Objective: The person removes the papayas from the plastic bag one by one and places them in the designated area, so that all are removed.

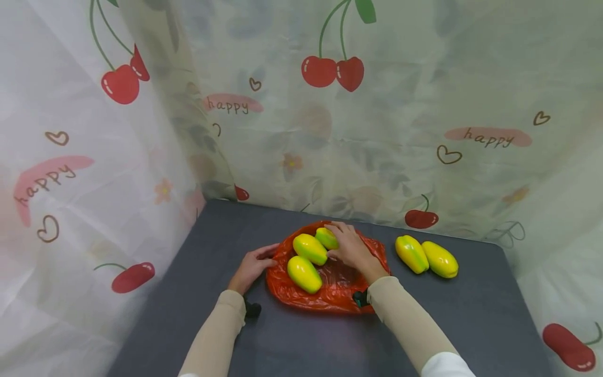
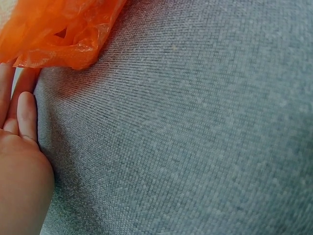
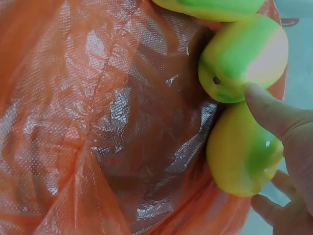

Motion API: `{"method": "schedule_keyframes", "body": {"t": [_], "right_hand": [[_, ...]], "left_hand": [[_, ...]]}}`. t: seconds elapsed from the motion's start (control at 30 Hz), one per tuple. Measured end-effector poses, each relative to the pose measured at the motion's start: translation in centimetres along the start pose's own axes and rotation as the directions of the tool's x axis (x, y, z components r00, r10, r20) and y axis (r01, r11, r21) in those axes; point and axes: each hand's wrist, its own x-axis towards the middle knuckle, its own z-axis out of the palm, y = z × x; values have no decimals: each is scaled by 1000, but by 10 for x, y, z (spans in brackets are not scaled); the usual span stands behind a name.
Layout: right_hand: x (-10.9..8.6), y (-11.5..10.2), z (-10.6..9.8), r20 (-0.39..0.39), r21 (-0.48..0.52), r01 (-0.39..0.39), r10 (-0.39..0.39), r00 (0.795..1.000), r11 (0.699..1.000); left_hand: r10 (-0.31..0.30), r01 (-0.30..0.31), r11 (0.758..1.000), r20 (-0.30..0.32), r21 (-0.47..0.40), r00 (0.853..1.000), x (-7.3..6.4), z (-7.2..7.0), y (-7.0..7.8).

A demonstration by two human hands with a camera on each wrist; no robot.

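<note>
A red plastic bag (image 1: 336, 290) lies spread on the table, its mouth wide. Inside it are three yellow-green papayas: a near one (image 1: 304, 274), a middle one (image 1: 310, 248) and a far one (image 1: 326, 238). My right hand (image 1: 350, 246) reaches over the bag and grips the far papaya (image 3: 242, 159). Its thumb touches the middle papaya (image 3: 239, 58) in the right wrist view. At the bag's left rim, my left hand (image 1: 252, 267) holds the plastic (image 2: 63, 34); its fingertips are partly hidden by the bag in the left wrist view.
Two more yellow-green papayas, a left one (image 1: 412, 254) and a right one (image 1: 440, 259), lie side by side on the dark grey table (image 1: 301, 340), right of the bag. A cherry-print curtain (image 1: 386, 115) hangs behind and at both sides.
</note>
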Motion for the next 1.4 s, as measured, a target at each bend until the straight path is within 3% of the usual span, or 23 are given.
{"method": "schedule_keyframes", "body": {"t": [0.23,0.77,1.4], "right_hand": [[-2,2,1,28,-6,-4,4,1000,1000],[-8,1,-1,-19,-54,9,-10,1000,999],[-23,-8,-14,-45,61,-94,97,994,994]], "left_hand": [[-7,7,1000,-5,-5,1000,0,1,0],[-6,6,1000,-4,-12,1000,-2,3,2],[-9,9,1000,-10,-1,1000,0,1,1]]}}
